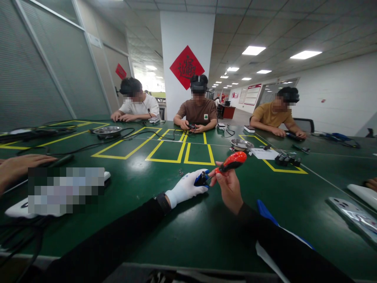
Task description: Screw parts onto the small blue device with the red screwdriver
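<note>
The left hand (187, 188), wearing a white and blue glove, is pinching the black part (202, 179) between thumb and fingers above the near-middle tabletop (141, 236). The bare right hand (229, 188) is closing its fingers around the red and black screwdriver (234, 162), which is tilting down leftward, its shaft pointing at the black part; whether the tip is touching is too small to tell. Small metal pieces (181, 172) are lying just beyond the left hand. A blue-and-white item (266, 213) is lying to the right, partly hidden by the right sleeve (265, 239).

Farther right, a phone (353, 216) is resting near the edge. Beyond the screwdriver, a metal dish (241, 144) is sitting near a paper (263, 153) and black blocks (287, 159). Yellow tape (165, 160) is marking rectangles across the middle. At left, a white device (17, 209), partly blurred, is lying near cables (37, 236). Three people are sitting at the far side.
</note>
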A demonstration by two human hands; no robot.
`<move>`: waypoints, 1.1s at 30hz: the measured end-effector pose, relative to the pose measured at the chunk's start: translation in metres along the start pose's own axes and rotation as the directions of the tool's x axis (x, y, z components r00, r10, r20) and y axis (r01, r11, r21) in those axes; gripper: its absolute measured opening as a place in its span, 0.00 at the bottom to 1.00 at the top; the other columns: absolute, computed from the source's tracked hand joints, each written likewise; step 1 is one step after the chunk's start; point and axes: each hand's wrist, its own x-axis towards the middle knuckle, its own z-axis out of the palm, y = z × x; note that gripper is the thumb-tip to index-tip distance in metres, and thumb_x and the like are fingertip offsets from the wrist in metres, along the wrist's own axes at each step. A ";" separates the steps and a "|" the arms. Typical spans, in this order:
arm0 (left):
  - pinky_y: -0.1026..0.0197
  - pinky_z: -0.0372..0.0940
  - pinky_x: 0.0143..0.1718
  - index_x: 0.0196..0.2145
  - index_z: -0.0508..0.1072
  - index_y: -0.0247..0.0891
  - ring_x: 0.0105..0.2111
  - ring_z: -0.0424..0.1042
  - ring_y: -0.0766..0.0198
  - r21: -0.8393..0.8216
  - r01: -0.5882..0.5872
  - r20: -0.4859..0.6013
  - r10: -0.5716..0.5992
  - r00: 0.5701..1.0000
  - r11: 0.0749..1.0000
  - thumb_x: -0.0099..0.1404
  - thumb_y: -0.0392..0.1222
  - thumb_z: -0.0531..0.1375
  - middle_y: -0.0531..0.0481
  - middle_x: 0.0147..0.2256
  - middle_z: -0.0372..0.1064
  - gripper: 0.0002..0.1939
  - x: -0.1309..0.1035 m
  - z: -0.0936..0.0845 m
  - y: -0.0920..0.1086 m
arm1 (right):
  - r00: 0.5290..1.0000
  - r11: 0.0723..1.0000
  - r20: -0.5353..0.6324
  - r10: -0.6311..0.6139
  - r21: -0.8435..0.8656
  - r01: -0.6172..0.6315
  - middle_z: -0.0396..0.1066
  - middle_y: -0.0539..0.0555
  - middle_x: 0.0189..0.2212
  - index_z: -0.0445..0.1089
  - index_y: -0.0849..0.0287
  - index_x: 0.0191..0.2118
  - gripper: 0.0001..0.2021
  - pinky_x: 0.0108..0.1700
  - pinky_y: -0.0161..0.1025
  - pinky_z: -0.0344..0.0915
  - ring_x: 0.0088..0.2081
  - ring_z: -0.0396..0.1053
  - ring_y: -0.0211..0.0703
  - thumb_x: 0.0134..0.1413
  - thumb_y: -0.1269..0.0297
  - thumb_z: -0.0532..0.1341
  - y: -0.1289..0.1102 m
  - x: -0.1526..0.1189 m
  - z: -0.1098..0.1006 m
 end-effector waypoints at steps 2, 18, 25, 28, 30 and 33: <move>0.54 0.60 0.54 0.57 0.62 0.39 0.50 0.68 0.55 -0.013 0.003 0.002 -0.003 1.000 1.000 0.54 0.47 0.63 0.44 0.52 0.67 0.33 0.000 -0.001 0.003 | 1.000 1.000 0.007 0.006 0.002 -0.006 0.69 0.50 0.34 0.58 0.55 0.52 0.15 0.32 0.37 0.65 0.26 0.67 0.35 0.60 0.62 0.54 0.001 0.000 0.000; 0.64 0.62 0.33 0.38 0.73 0.38 0.31 0.69 0.62 0.084 0.060 -0.015 -0.059 0.998 0.995 0.59 0.47 0.57 0.52 0.30 0.72 0.13 -0.003 -0.004 0.020 | 0.995 0.987 -0.067 0.080 0.149 -0.069 0.68 0.44 0.27 0.57 0.54 0.42 0.14 0.27 0.36 0.66 0.22 0.68 0.35 0.52 0.66 0.63 -0.007 0.005 0.003; 0.63 0.63 0.35 0.41 0.72 0.39 0.30 0.70 0.62 0.060 0.061 0.004 -0.062 0.998 0.996 0.59 0.47 0.57 0.53 0.31 0.73 0.14 -0.004 -0.004 0.022 | 0.996 0.989 -0.056 0.075 0.134 -0.067 0.71 0.51 0.35 0.59 0.56 0.46 0.10 0.29 0.37 0.67 0.23 0.68 0.34 0.60 0.62 0.55 -0.009 0.005 0.002; 0.63 0.63 0.35 0.41 0.73 0.38 0.30 0.70 0.62 0.076 0.058 -0.005 -0.057 0.998 0.995 0.59 0.47 0.57 0.52 0.32 0.73 0.15 -0.004 -0.004 0.022 | 0.993 0.992 -0.082 0.090 0.097 -0.082 0.71 0.49 0.30 0.59 0.57 0.39 0.09 0.24 0.35 0.64 0.20 0.67 0.34 0.55 0.63 0.60 -0.009 0.006 0.001; 0.63 0.63 0.36 0.43 0.72 0.38 0.31 0.70 0.61 0.086 0.057 -0.015 -0.056 0.998 0.995 0.59 0.47 0.57 0.51 0.32 0.73 0.16 -0.004 -0.004 0.022 | 0.991 0.991 -0.085 0.104 0.091 -0.096 0.70 0.48 0.27 0.59 0.58 0.35 0.11 0.23 0.35 0.64 0.19 0.67 0.34 0.53 0.64 0.63 -0.009 0.007 0.000; 0.62 0.63 0.36 0.44 0.72 0.38 0.31 0.71 0.62 0.082 0.061 0.001 -0.061 0.998 0.995 0.59 0.47 0.57 0.51 0.33 0.73 0.17 -0.004 -0.005 0.022 | 0.995 0.987 -0.060 0.083 0.141 -0.074 0.70 0.48 0.28 0.58 0.57 0.39 0.10 0.25 0.35 0.65 0.21 0.67 0.35 0.55 0.64 0.61 -0.010 0.007 -0.001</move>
